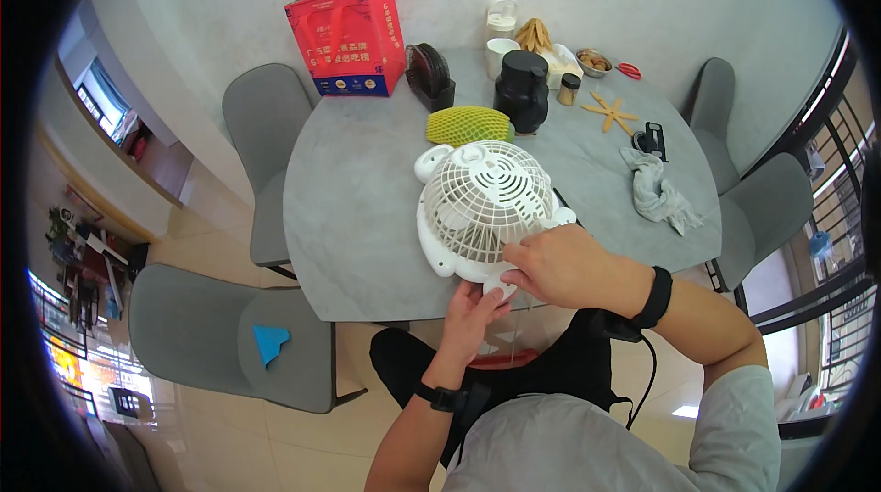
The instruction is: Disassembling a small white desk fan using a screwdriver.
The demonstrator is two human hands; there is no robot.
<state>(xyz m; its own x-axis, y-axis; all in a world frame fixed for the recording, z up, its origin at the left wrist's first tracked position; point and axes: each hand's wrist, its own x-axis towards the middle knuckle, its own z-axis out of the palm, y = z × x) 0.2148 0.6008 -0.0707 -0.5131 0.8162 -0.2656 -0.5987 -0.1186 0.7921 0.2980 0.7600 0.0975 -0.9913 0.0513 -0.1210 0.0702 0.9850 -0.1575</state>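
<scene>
A white fan (493,194) with a round slotted grille and rounded lobes about its rim rests at the table's front edge. At its near rim, my left hand (470,319) is closed with thumb and fingers around a white lobe. My right hand (571,267) bends over the near right side of the fan, its fingers pressed together against the rim. What those fingers pinch, if anything, is hidden. Just behind the fan lies a yellow-green oblong fruit (466,125) in a foam net.
The grey table (353,198) also bears a red bag (344,42), a black pitcher (521,95), a jar (569,90), red-handled scissors (630,71), a wooden star-shaped piece (609,113) and a grey cloth (659,194). A blue piece (270,343) lies on the left grey chair (188,331).
</scene>
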